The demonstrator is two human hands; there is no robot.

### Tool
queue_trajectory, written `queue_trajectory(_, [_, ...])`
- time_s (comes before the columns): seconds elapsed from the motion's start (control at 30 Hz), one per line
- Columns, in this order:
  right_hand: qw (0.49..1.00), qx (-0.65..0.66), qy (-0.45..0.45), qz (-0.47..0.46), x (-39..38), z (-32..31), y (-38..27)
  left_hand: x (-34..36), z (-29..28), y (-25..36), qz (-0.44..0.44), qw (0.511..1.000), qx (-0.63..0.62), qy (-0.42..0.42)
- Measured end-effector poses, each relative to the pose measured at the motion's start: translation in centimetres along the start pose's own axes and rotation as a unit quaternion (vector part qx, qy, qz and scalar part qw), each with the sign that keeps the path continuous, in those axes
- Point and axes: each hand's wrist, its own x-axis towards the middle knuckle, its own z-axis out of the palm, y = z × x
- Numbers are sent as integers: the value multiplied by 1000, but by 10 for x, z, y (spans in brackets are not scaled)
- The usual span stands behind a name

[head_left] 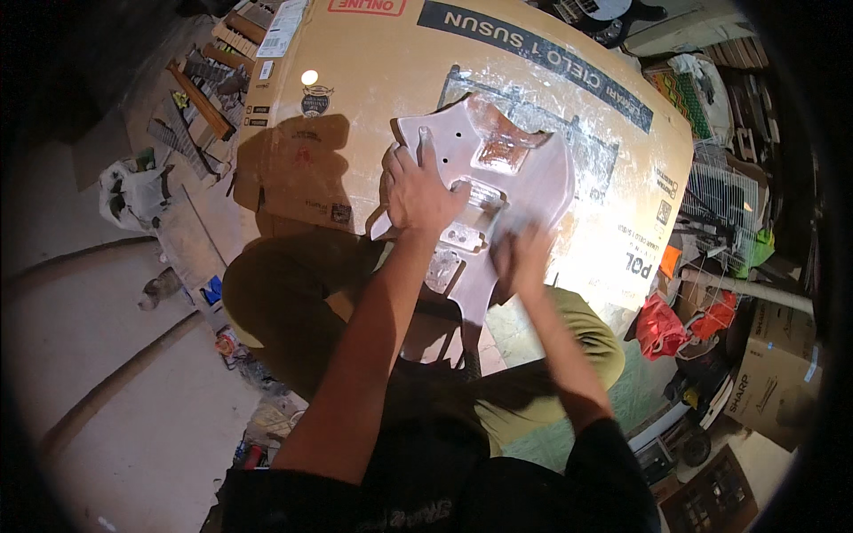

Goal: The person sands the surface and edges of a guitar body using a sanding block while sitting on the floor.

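An unfinished, pinkish electric guitar body [546, 173] with routed cavities and small holes leans over a large cardboard sheet and my lap. My left hand [415, 191] grips its left side, fingers bent over the surface and thumb by the middle cavity. My right hand [522, 253] is on the right edge of the body, lower down, smeared by motion; whether it holds anything is too blurred to make out.
Printed cardboard [622, 142] lies behind the body. Wooden offcuts [209, 102] and a white plastic bag [133, 195] are at left. A wire rack [720, 209], red bags [662, 324] and a cardboard box [769, 382] crowd the right. A dark guitar [604, 18] shows at top.
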Motion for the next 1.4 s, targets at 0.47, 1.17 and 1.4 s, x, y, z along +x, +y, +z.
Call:
queue_trajectory(0.47, [967,-119,72,-212,34,-11,7,1,1,2,13,999,-22,34])
queue_trajectory(1.17, [966,-14,-253,-48,-74,-5,15,2,-2,2,5,1000,-4,5])
queue_trajectory(1.4, [956,-122,135,-229,128,-69,0,-3,-4,6,20,999,-27,19])
